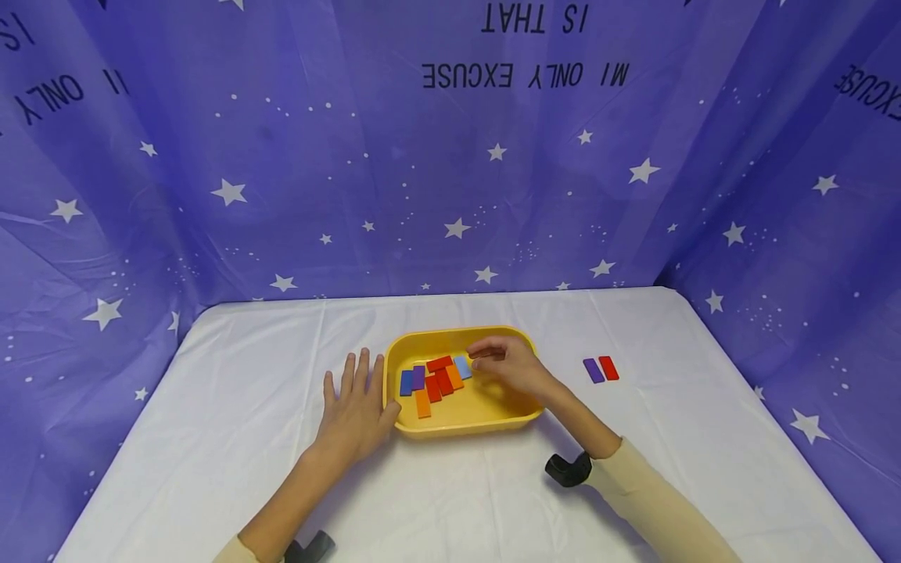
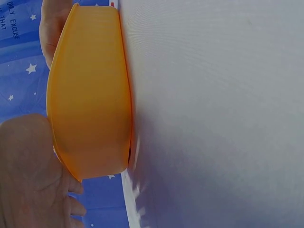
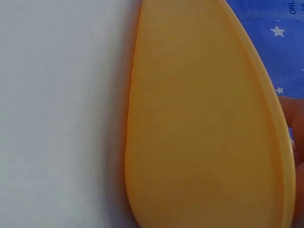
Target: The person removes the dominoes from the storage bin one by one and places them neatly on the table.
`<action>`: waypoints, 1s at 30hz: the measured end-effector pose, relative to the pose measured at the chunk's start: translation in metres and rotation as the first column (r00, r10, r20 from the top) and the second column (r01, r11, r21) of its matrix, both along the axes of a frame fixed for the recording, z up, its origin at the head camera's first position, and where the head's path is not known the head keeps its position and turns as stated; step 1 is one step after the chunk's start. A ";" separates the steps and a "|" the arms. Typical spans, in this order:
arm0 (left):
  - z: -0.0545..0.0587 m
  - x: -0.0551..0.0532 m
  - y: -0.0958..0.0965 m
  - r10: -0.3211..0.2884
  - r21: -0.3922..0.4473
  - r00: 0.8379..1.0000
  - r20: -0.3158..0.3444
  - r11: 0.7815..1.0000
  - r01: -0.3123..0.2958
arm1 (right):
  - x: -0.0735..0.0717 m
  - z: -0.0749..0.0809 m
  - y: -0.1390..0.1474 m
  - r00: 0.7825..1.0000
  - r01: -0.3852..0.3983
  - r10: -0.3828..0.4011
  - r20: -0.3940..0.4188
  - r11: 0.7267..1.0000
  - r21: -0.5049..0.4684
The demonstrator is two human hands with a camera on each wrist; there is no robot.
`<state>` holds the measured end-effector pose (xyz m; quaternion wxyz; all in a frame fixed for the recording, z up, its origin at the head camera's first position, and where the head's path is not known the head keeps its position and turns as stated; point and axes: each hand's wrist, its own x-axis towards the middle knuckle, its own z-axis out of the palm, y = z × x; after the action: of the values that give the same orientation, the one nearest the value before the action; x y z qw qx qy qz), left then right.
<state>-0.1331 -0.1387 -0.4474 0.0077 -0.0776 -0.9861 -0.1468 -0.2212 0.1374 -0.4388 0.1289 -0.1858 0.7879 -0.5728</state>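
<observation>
A yellow plastic tray (image 1: 493, 407) holds several small flat tiles grouped toward its left half: red (image 1: 444, 381), orange (image 1: 422, 404), blue (image 1: 406, 382), purple (image 1: 418, 377) and light blue (image 1: 462, 367). My left hand (image 1: 354, 418) lies at the tray's left end, fingers spread, thumb at the rim. Over the right part of the tray is my right hand (image 1: 517, 369), fingers bent with a gap to the thumb, near the light blue tile; I see nothing held in it. Both wrist views mostly show the tray's outer wall (image 2: 90, 95), which hides the tiles.
A purple tile (image 1: 594, 371) and a red tile (image 1: 608, 368) lie side by side on the white tablecloth (image 1: 676, 422), right of the tray. Blue-purple curtains (image 1: 394, 180) with stars and lettering rise behind the table and at both sides.
</observation>
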 end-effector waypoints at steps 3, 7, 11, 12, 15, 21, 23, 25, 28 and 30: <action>-0.001 0.000 -0.001 -0.001 0.000 1.000 0.000 1.000 0.001 | -0.002 -0.003 -0.004 1.000 -0.004 0.004 -0.003 1.000 0.002; -0.002 -0.001 -0.001 -0.005 0.006 1.000 -0.001 1.000 0.005 | -0.006 -0.006 -0.009 1.000 0.004 -0.004 0.004 0.999 0.052; -0.002 -0.001 -0.001 -0.005 0.009 1.000 0.009 1.000 0.004 | -0.008 -0.009 -0.013 0.998 0.019 -0.024 0.052 0.995 0.098; -0.001 -0.001 -0.001 -0.004 0.005 1.000 0.009 1.000 0.004 | -0.008 -0.010 -0.015 0.997 0.024 -0.031 0.071 0.994 0.105; -0.001 -0.001 -0.002 -0.004 -0.002 1.000 0.006 1.000 0.004 | -0.010 -0.012 -0.018 0.993 0.038 -0.052 0.102 0.990 0.139; -0.001 0.000 -0.001 -0.005 -0.003 1.000 -0.005 1.000 0.005 | -0.013 -0.013 -0.021 0.995 0.045 -0.067 0.077 0.964 0.261; -0.001 0.000 -0.001 -0.006 -0.005 1.000 -0.002 1.000 0.006 | -0.015 -0.013 -0.022 0.996 0.037 -0.060 0.072 0.957 0.289; 0.000 0.000 -0.001 -0.009 -0.009 1.000 0.001 1.000 0.009 | -0.016 -0.014 -0.023 0.995 0.031 -0.057 0.077 0.951 0.307; 0.001 0.000 -0.001 -0.010 -0.009 1.000 0.011 1.000 0.010 | -0.019 -0.014 -0.024 0.996 0.027 -0.055 0.076 0.945 0.326; 0.001 0.000 -0.001 -0.011 -0.001 1.000 0.019 1.000 0.011 | -0.020 -0.014 -0.025 0.995 0.024 -0.054 0.079 0.941 0.336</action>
<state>-0.1335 -0.1398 -0.4460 -0.0026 -0.0814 -0.9858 -0.1470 -0.2409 0.1123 -0.4529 0.1815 -0.1206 0.8709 -0.4405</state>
